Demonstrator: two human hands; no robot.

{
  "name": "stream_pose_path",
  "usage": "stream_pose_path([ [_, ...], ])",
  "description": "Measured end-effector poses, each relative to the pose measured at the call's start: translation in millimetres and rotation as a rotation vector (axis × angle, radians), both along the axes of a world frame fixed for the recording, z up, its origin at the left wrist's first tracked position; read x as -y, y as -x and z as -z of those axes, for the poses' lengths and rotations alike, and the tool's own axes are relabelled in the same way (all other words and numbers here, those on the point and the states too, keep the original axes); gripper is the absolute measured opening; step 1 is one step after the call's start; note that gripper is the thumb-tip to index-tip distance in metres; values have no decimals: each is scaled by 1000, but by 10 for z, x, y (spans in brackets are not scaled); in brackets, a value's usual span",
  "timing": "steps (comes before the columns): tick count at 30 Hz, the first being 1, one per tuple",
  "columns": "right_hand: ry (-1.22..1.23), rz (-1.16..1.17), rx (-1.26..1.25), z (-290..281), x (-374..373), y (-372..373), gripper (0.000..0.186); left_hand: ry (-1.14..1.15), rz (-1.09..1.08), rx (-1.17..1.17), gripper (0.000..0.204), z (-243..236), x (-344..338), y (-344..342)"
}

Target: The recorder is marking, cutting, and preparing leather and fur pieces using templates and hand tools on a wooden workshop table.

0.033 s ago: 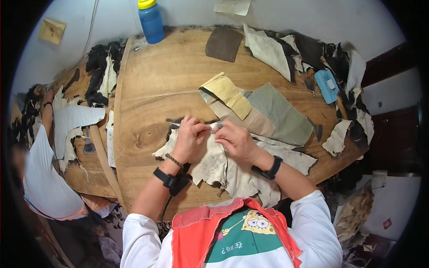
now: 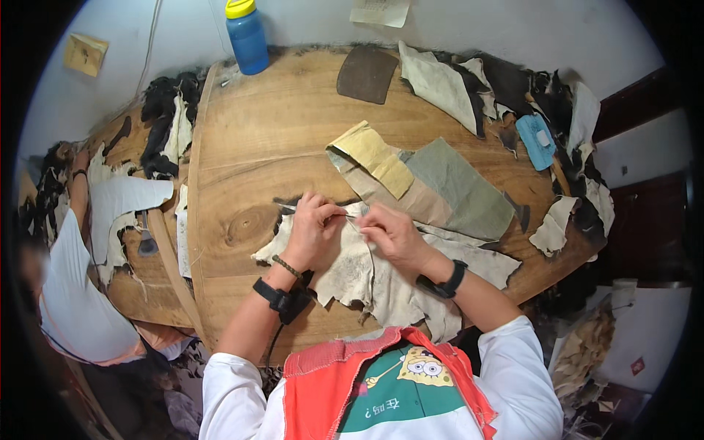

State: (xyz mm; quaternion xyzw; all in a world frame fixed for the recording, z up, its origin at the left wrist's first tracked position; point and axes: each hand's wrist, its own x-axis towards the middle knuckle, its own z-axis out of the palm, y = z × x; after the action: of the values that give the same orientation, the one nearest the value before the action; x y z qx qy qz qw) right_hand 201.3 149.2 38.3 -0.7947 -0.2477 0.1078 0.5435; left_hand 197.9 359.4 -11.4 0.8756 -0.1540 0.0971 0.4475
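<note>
A pale piece of fur hide point(image 2: 341, 268), its dark hair showing along the far edge, lies before me on the wooden table. My left hand point(image 2: 314, 229) is closed, with thumb and fingertips pinching the hide's far edge. Just to its right, my right hand point(image 2: 392, 235) has its fingers curled together over the same edge. Something small and grey shows at the right fingertips; whether it is a tool or a thimble I cannot tell. More pale hide point(image 2: 477, 257) spreads from under my right hand toward the right.
Beyond my hands lie yellow and grey-green sheets point(image 2: 462, 191). A brown flat piece point(image 2: 367, 75) and a blue bottle point(image 2: 248, 42) are farther back. A blue packet point(image 2: 537, 142) sits among hide scraps at the right. At the left, another person's arm point(image 2: 78, 183) reaches over the table.
My right hand has shifted very slightly to the right, away from the left. My left hand stays pinched at the hide's edge.
</note>
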Motion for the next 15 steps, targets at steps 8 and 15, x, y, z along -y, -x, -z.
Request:
stream_pose_path([
  [8,89,-172,323,-121,97,89,8,-23,-54,-33,13,-39,41,-62],
  [15,-8,-275,289,-92,-9,105,9,48,-57,-36,18,-95,12,-29],
])
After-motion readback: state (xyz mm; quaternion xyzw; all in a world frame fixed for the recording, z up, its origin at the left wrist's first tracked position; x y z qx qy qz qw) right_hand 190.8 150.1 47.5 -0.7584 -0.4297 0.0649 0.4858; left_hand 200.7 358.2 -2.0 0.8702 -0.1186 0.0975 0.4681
